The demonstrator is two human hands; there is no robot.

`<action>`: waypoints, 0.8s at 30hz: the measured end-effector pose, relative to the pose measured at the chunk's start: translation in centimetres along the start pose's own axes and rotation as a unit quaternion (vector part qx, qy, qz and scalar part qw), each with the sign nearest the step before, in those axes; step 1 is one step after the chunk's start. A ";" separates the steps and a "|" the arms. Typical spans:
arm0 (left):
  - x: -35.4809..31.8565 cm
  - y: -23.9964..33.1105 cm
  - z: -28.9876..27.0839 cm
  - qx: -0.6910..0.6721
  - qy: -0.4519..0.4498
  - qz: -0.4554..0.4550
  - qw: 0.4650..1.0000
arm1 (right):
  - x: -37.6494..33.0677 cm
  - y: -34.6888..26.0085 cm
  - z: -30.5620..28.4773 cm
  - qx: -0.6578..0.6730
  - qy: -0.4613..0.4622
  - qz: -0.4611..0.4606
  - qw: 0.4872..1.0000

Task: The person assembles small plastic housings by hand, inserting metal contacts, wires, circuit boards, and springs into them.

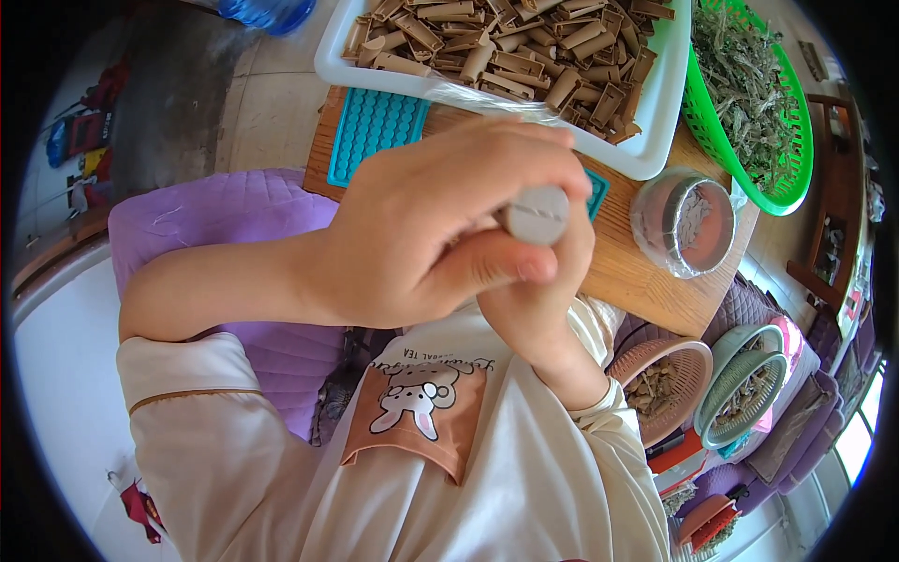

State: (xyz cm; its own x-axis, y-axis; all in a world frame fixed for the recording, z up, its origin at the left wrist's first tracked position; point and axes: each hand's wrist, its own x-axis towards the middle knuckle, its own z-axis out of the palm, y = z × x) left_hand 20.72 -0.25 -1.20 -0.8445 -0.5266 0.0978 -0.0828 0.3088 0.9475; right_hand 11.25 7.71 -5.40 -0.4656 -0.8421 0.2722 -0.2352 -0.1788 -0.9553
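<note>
My left hand (403, 215) is closed round a grey cylinder (536, 214) with its flat round end facing up. The thumb lies along the near side of it, and the fingers curl over the far side. Below and behind it, my right hand (548, 304) is curled in close against the left one. Most of its fingers are hidden, so what it grips does not show. Both hands are held together over the near edge of a wooden table (646, 272). Teal moulded trays with rows of round bumps (375, 131) lie on the table behind them.
Beyond my hands, a white tub (646, 155) holds many brown half-tube pieces (510, 66). To its right stands a green basket (796, 178) of dried plant matter. A clear round container (684, 223) sits near the table's right edge. Pink (698, 361) and green baskets (773, 393) stand lower right.
</note>
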 end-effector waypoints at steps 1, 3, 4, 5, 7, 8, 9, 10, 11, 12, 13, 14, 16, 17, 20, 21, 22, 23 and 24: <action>0.4 -0.3 -0.2 0.087 -0.011 0.100 0.991 | -0.1 0.2 -0.3 -0.015 -0.047 -0.055 0.997; 0.6 -0.3 -0.3 0.151 -0.019 0.174 0.973 | -0.2 0.0 0.3 0.026 -0.034 -0.056 0.998; 0.6 -0.3 -0.2 0.152 -0.019 0.173 0.973 | -0.3 -0.1 0.4 0.066 -0.022 -0.057 0.996; 0.5 -0.2 0.0 0.124 -0.023 0.163 0.979 | -0.3 -0.1 0.4 0.067 -0.022 -0.057 0.996; 0.4 -0.1 0.0 0.098 -0.027 0.151 0.983 | -0.5 -0.1 0.2 -0.071 -0.139 -0.031 0.987; 0.3 0.1 0.0 0.094 -0.033 0.128 0.987 | -0.5 -0.1 0.2 -0.140 -0.196 -0.018 0.970; 0.3 0.2 0.0 0.089 -0.040 0.106 0.990 | -0.8 0.1 0.4 -0.140 -0.195 -0.018 0.971; 0.3 0.1 0.0 0.089 -0.041 0.107 0.989 | -1.3 0.5 0.6 -0.033 -0.118 -0.009 0.992; 0.3 -0.1 -0.1 0.077 -0.048 0.101 0.991 | -1.5 0.7 0.7 0.074 -0.037 -0.001 0.997; 0.3 -0.3 0.0 0.065 -0.055 0.095 0.992 | -1.3 0.6 0.4 0.071 -0.034 -0.002 0.997; 0.1 -0.5 0.3 0.064 -0.055 0.097 0.992 | -0.9 0.7 -0.1 0.038 -0.069 -0.025 0.997; -0.2 -0.7 0.8 0.011 -0.027 0.056 0.998 | -0.6 0.8 -0.7 0.004 -0.102 -0.048 0.994; -0.2 -0.9 1.2 -0.045 -0.002 0.017 0.999 | -0.4 1.3 -2.9 -0.009 -0.142 -0.034 0.989; -0.1 -0.8 1.2 -0.084 0.018 -0.024 0.996 | 0.0 1.4 -4.3 -0.030 -0.209 -0.027 0.977; 0.4 0.2 0.1 -0.177 0.023 -0.158 0.971 | 0.4 2.0 -10.0 -0.137 -0.257 0.058 0.955; 0.9 -0.1 -0.6 -0.182 -0.018 -0.195 0.964 | 0.5 2.6 -12.1 -0.192 -0.202 0.112 0.954; 1.2 -0.2 -1.0 -0.189 -0.057 -0.233 0.952 | 0.8 3.2 -14.2 -0.246 -0.149 0.166 0.943; 1.4 0.2 -0.9 -0.194 -0.070 -0.255 0.945 | 0.9 4.8 -16.8 -0.286 -0.110 0.186 0.934; 1.5 0.1 -0.8 -0.194 -0.077 -0.254 0.944 | 1.0 6.2 -19.0 -0.326 -0.069 0.206 0.920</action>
State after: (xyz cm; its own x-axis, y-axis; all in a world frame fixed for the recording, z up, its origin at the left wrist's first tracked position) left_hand 19.81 -1.63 -0.67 -0.8177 -0.3976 -0.4163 -0.3233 -0.2813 0.9035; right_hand -6.90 15.42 -8.90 -0.5284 -0.8342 -0.1581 -0.5446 0.4759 -0.6906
